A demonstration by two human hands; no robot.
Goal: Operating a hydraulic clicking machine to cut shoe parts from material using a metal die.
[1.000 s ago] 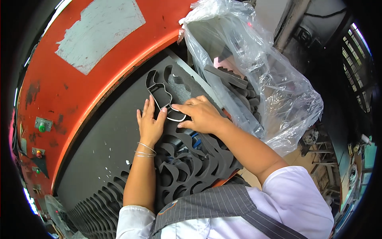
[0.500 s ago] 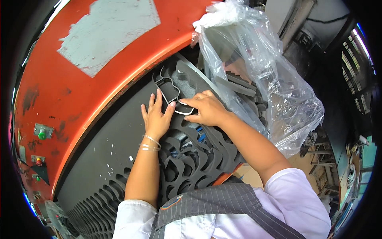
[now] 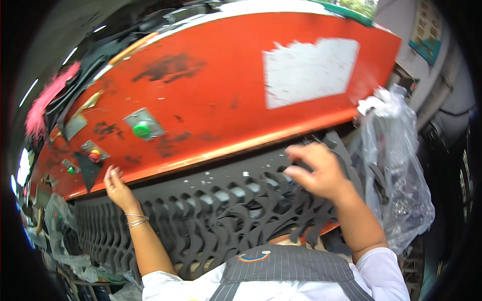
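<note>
My left hand, with bangles at the wrist, is raised in front of the orange-red machine panel. Its fingers are stretched out and nothing is in them. Over the right part of a dark grey foam sheet, my right hand hovers with thumb and fingers apart, blurred by motion and holding nothing visible. Rows of wavy cut-outs run along the sheet's near side, leaving thin curved strips of foam. The metal outline cutter cannot be made out; the area behind my right hand is partly hidden.
A green button sits on the panel, with a red knob and a smaller green button lower left. A clear plastic bag holding grey foam pieces hangs at the right. More clear plastic lies at the left.
The view has swung left. Both hands have come off the metal outline cutter; my left hand has moved left toward the panel's buttons, and my right hand has lifted.
</note>
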